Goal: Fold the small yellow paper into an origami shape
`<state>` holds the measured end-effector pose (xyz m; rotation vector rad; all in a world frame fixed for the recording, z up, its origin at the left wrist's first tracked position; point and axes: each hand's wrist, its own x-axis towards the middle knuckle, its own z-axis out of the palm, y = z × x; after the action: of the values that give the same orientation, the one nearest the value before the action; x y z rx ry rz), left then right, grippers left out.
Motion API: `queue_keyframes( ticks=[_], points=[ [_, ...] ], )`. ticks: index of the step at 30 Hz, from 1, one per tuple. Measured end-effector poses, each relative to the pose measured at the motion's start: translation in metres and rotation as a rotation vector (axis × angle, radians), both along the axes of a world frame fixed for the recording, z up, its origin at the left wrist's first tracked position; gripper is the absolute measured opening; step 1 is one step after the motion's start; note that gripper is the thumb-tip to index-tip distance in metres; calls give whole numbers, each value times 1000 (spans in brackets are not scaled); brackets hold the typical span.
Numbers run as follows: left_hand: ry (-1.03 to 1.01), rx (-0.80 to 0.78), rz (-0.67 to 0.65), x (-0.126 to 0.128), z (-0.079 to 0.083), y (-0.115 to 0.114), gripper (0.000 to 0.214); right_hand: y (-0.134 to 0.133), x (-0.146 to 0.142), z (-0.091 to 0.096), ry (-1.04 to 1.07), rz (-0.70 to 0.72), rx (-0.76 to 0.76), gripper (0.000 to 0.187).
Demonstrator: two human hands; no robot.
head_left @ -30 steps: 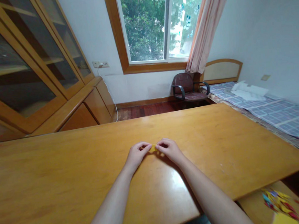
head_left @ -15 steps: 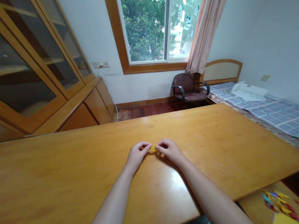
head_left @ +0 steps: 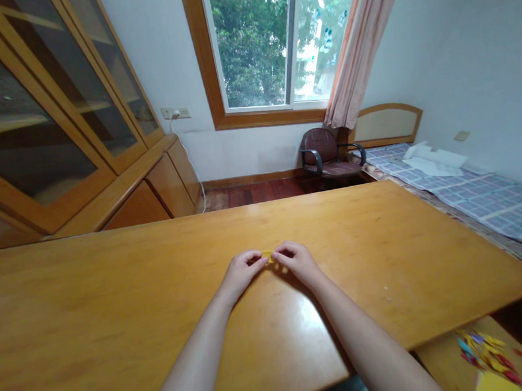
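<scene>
Between my fingertips is a small yellow piece [head_left: 267,256], flat-looking and too small to name more exactly. My left hand [head_left: 244,270] pinches its left end with thumb and fingers. At the other end, my right hand [head_left: 297,261] pinches it in the same way. Both hands are just above the wooden table [head_left: 116,303], and a shadow falls below the right one. My fingertips hide much of the piece.
At the lower right, a lower surface holds a pile of colourful pieces [head_left: 485,352] beside a yellow sheet [head_left: 497,382]. Beyond the table stand a brown armchair [head_left: 325,154] and a bed [head_left: 459,186]. A glass-fronted cabinet [head_left: 101,184] lines the left wall.
My left fingertips have shifted slightly right and down, closer to the right hand. More of the yellow piece's flat face shows. The right hand has hardly moved.
</scene>
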<state>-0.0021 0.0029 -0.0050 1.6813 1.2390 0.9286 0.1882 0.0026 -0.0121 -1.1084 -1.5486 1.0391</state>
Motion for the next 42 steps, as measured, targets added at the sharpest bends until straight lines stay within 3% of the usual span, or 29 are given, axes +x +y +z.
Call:
queue_keyframes(
  ticks=[6,16,36,42],
  points=[
    [-31,14,40,0,1,0,26,-1,0,0,-35,21,14,17],
    [-53,26,31,-2,-5,4,25,-4,-2,4,-264,101,128,18],
    [-58,-48,52,2,4,1,25,-2,-1,6,-293,78,147,18],
    [-96,-72,41,1,-3,3,27,0,2,3,-235,34,124,18]
  ],
)
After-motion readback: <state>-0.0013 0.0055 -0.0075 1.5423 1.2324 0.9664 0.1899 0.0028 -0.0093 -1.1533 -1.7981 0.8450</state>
